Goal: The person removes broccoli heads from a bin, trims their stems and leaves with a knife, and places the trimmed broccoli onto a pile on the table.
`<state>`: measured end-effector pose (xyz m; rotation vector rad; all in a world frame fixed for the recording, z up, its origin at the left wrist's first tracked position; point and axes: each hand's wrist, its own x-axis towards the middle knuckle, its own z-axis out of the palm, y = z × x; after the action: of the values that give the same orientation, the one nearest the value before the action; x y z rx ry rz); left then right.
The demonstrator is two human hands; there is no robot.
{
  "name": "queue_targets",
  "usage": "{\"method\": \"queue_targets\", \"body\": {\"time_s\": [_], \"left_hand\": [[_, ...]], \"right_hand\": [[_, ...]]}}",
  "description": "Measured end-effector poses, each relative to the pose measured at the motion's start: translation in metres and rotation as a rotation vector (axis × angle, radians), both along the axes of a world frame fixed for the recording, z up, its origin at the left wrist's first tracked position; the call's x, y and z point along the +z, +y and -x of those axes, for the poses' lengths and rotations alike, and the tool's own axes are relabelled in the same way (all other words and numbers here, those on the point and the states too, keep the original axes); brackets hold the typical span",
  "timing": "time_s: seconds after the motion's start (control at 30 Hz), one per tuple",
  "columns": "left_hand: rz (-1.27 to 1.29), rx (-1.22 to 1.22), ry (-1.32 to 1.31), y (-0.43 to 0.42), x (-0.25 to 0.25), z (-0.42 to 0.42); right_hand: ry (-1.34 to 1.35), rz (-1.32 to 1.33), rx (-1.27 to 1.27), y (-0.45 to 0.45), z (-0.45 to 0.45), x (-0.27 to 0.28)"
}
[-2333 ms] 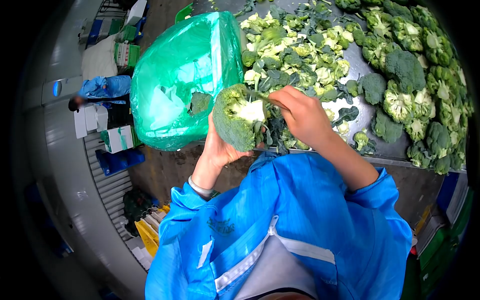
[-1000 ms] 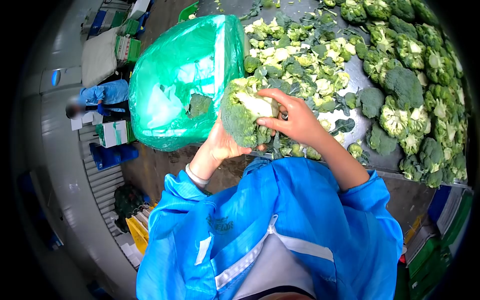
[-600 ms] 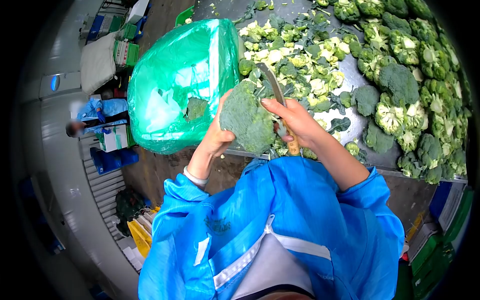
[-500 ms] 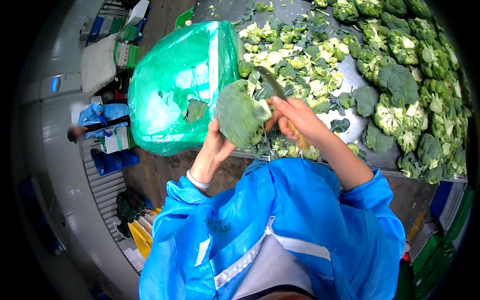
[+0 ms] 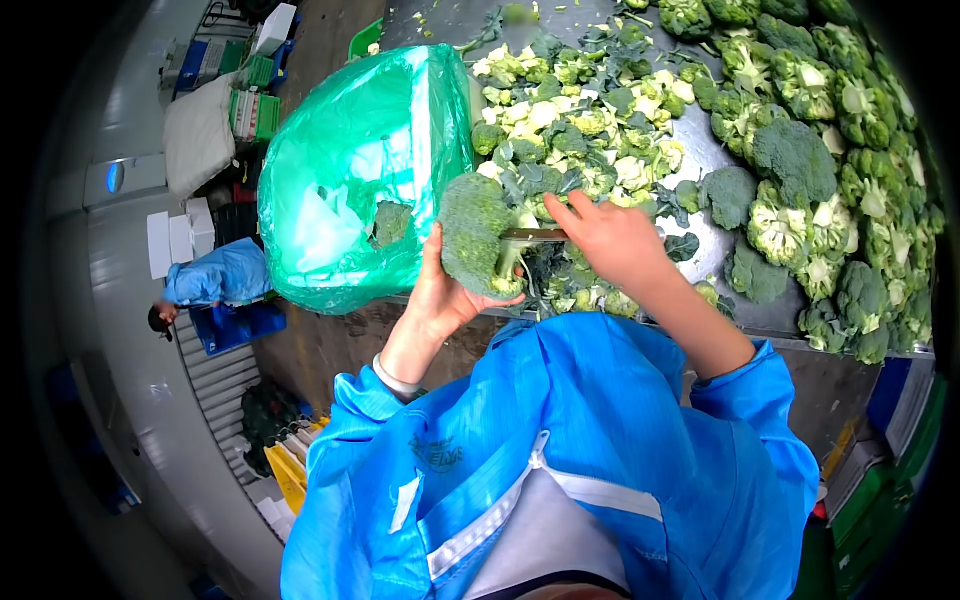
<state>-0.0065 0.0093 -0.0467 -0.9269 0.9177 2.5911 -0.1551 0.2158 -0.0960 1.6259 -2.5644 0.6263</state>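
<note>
A broccoli head (image 5: 472,232) rests in my left hand (image 5: 441,300), its stem turned to the right and the fingers curled round its underside. My right hand (image 5: 618,243) is closed on a knife (image 5: 535,235); the handle is hidden in the fist and the blade touches the stem. Left of the broccoli, a crate lined with green plastic film (image 5: 345,150) has one broccoli head (image 5: 391,222) inside. Cut florets, stem pieces and leaves (image 5: 600,125) are heaped on the metal table (image 5: 700,140) beyond my hands.
Many whole broccoli heads (image 5: 795,165) are piled on the table's right side. On the far left a person in blue (image 5: 222,275) bends near a blue crate (image 5: 240,327) and white boxes (image 5: 170,243). Yellow (image 5: 288,478) and green crates (image 5: 868,505) stand lower down on both sides.
The knife blade has swung from pointing up and away to lying level against the stem. The broccoli has turned in my left hand. The person at the left has bent down and shifted lower in view.
</note>
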Motion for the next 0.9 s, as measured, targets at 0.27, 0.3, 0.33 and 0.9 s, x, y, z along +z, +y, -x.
{"method": "queue_targets", "body": {"time_s": [0.27, 0.3, 0.33, 0.9], "left_hand": [[0.484, 0.144, -0.040, 0.002, 0.024, -0.003], [0.433, 0.174, -0.078, -0.007, 0.017, -0.007], [0.395, 0.181, -0.120, -0.005, 0.019, -0.003], [0.514, -0.062, 0.082, -0.009, 0.017, 0.050]], "right_hand": [[-0.722, 0.048, -0.240, 0.023, -0.007, -0.058], [-0.927, 0.239, -0.148, 0.018, -0.017, -0.056], [-1.098, 0.442, -0.066, 0.011, -0.017, -0.054], [-0.171, 0.703, -0.995, 0.181, 0.203, 0.114]]}}
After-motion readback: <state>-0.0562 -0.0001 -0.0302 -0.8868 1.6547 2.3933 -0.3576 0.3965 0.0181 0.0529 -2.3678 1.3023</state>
